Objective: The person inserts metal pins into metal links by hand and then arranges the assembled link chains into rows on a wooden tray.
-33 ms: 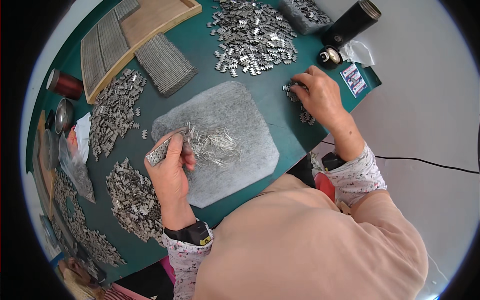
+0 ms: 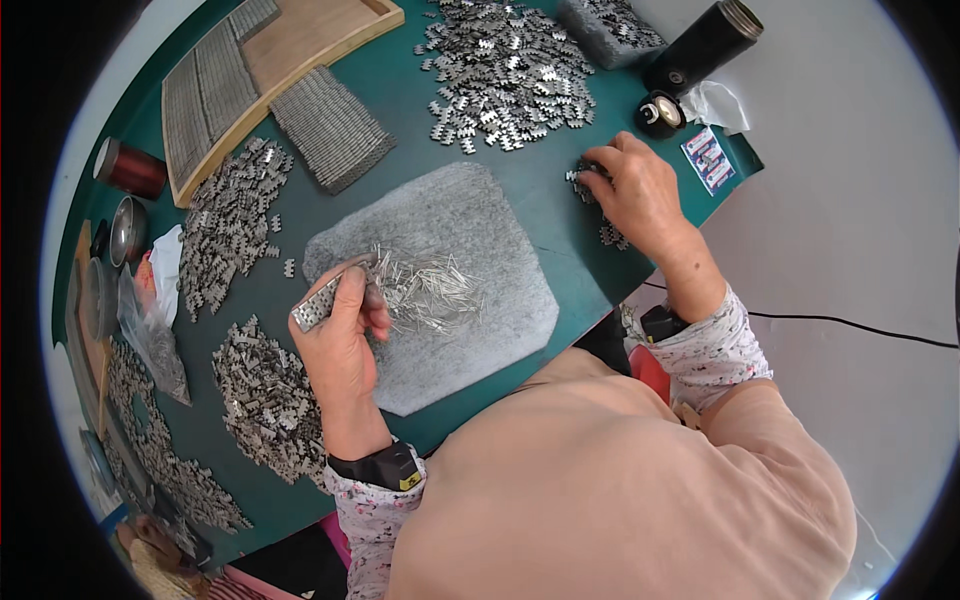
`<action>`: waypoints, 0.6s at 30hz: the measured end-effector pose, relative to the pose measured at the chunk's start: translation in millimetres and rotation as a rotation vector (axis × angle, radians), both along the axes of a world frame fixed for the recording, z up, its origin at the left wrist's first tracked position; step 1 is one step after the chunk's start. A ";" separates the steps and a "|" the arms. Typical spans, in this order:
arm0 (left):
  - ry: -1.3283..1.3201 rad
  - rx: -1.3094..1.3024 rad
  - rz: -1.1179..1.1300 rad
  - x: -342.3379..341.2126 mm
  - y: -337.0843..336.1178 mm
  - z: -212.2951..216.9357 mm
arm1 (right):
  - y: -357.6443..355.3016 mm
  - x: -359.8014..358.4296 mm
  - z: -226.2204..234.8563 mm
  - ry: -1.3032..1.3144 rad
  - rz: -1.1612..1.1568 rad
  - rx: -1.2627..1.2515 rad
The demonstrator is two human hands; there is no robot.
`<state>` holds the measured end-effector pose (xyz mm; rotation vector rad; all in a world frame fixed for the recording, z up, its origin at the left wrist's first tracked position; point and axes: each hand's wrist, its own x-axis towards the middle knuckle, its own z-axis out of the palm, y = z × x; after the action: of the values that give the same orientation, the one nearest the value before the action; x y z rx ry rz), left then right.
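My left hand (image 2: 340, 325) is closed around a short stack of toothed metal plates (image 2: 319, 305), the thumb pressed along its side. It hovers over the left part of a grey felt pad (image 2: 470, 370). Loose thin metal pins (image 2: 430, 292) lie in a heap on the pad beside my fingers. At the table's right side my right hand (image 2: 635, 190) pinches at a small group of toothed metal plates (image 2: 613, 236). Its thumb and fingertips are on the plates and partly cover them, so how many it grips is hidden.
Piles of toothed metal plates lie at the back (image 2: 510, 75), left (image 2: 235, 220) and near left (image 2: 268, 400). A wooden tray (image 2: 310, 50) holds rows of plates, with a block of rows (image 2: 333, 130) beside it. A black flask (image 2: 703, 48) and a red can (image 2: 130, 168) stand on the table.
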<state>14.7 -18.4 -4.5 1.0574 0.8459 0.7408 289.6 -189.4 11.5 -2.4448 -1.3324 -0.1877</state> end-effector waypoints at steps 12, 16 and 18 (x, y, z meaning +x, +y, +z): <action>-0.037 -0.030 0.014 0.0 1.6 -2.7 | 29.6 -23.9 4.8 0.497 0.220 0.170; -0.076 -0.014 -0.017 -0.8 3.3 -3.4 | 53.0 -47.0 -13.0 0.342 0.383 0.159; -0.072 -0.009 -0.007 -1.4 4.1 -3.9 | 50.9 -50.0 -7.6 0.250 0.360 0.145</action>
<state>13.3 -14.3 -8.4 1.0193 0.7832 0.7641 239.6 -138.5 3.8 -1.9927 -1.5515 0.1049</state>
